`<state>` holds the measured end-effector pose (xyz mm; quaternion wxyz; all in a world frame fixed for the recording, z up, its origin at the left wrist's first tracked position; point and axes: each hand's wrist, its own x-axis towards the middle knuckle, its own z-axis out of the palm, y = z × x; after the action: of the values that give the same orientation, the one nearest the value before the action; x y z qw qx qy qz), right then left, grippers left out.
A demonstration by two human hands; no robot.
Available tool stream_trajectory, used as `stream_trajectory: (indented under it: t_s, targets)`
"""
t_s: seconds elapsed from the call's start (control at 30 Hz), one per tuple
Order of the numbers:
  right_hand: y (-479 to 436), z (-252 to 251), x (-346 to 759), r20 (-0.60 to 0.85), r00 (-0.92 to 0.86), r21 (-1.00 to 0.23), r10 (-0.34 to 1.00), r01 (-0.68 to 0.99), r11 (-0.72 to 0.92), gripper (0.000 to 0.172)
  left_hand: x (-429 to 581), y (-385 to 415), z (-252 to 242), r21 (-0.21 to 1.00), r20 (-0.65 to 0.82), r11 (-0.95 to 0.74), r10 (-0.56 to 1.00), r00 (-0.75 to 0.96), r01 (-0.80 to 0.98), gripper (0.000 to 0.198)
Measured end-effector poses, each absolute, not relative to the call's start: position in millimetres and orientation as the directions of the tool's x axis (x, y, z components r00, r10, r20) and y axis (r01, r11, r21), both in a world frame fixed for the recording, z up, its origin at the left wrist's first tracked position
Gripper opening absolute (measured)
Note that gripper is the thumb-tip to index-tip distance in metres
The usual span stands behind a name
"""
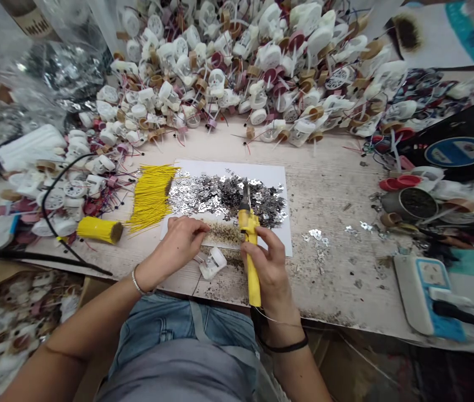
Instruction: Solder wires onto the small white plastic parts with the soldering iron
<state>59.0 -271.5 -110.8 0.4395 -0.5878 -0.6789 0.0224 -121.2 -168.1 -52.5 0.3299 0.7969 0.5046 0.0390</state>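
My right hand (267,259) grips a yellow soldering gun (253,273), its dark tip pointing away from me over a pile of small silver metal plates (228,194). The plates lie on a white sheet (276,173). At the sheet's near edge, my left hand (182,239) has thumb and fingers pressed together; whatever they pinch is too small to make out. Just below these fingers sits a white plastic part (212,263) on the table. Left of the plates lies a spread row of yellow wires (151,196).
A banded bundle of yellow wires (100,230) lies at the left. Heaped white plastic assemblies (220,72) line the table's back. A black cable (48,204) curves at left. At right are a power strip (421,296), a metal cup (417,202) and dark crumbs over the tabletop (324,184).
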Motion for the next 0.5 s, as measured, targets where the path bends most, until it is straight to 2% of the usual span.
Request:
stream_trajectory:
  t_s: [0.13, 0.23, 0.37, 0.5]
  targets:
    - [-266.0, -103.0, 56.2, 0.66, 0.162, -0.522, 0.734, 0.801, 0.292, 0.023, -131.3, -165.8, -51.8, 0.521, -0.27, -0.336, 0.807, 0.525, 0.785, 0.019]
    - [-263.0, -100.0, 53.9, 0.67, 0.188, -0.499, 0.718, 0.83, 0.249, 0.021, -143.1, -162.7, -46.7, 0.404, -0.197, -0.366, 0.86, 0.471, 0.838, 0.023]
    - [-260.8, -104.9, 49.7, 0.6, 0.168, -0.518, 0.782, 0.827, 0.22, 0.025, -158.7, -154.0, -37.8, 0.165, -0.157, -0.288, 0.937, 0.313, 0.943, 0.025]
    - [-252.3, -107.3, 43.7, 0.635, 0.102, -0.499, 0.766, 0.811, 0.306, 0.025, -161.0, -140.3, -40.6, 0.11, -0.049, -0.212, 0.975, 0.218, 0.971, 0.026]
